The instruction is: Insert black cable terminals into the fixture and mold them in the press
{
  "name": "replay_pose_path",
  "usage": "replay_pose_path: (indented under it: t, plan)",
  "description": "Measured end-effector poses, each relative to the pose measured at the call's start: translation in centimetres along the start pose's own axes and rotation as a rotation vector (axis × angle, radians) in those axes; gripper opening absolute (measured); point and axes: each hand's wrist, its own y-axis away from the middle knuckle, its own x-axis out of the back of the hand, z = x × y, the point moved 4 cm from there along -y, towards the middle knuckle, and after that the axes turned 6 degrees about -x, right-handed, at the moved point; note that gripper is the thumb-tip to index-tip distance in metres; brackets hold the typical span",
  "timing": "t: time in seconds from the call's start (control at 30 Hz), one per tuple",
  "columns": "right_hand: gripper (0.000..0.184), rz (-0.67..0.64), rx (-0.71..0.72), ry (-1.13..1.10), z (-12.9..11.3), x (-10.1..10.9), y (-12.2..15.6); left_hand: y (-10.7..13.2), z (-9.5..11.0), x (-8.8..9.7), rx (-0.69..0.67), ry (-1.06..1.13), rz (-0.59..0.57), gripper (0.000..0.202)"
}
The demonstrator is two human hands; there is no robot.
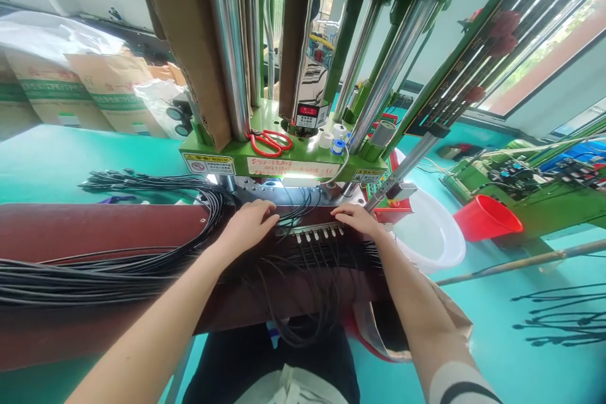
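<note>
My left hand [253, 222] is beside a few thin black cables [298, 205] that run into the lit gap of a green press [265, 163]. Its thumb and fingers are apart, and nothing shows between them. Over the right end of a metal bar [312, 228] reaches my right hand [357, 218], fingers stretched out and apart. Several metal-tipped cable ends [319, 235] sit in a row along this bar, with their black cables hanging toward my lap. Left of my left hand, a thick bundle of black cables [95, 281] lies on the brown table [142, 221].
Red-handled scissors [271, 143] and small tape rolls [338, 146] lie on the press ledge. Shiny steel columns [230, 44] rise beside it. To the right are a white tub [438, 240], a red bucket [488, 218] and more cables [563, 322]; paper sacks [108, 88] stand at left.
</note>
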Motion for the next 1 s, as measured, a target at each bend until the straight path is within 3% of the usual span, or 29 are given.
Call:
replay_pose_path:
  t: [0.1,0.2,0.47,1.0]
  plan:
    - [0.022,0.117,-0.035,-0.032,1.0,-0.4,0.2,-2.5,-0.5,-1.4,0.068,-0.018,-0.147,0.032]
    - [0.021,0.171,-0.044,-0.041,1.5,-0.7,0.3,-4.3,-0.9,-2.5,0.102,-0.007,-0.217,0.033]
    - [0.018,0.196,-0.029,-0.025,1.2,-0.6,0.5,-4.0,-1.8,-3.4,0.101,-0.007,-0.183,0.033]
    - [0.021,0.215,-0.009,0.045,0.9,-0.8,0.6,-3.5,-1.7,-3.4,0.073,0.016,-0.134,0.03]
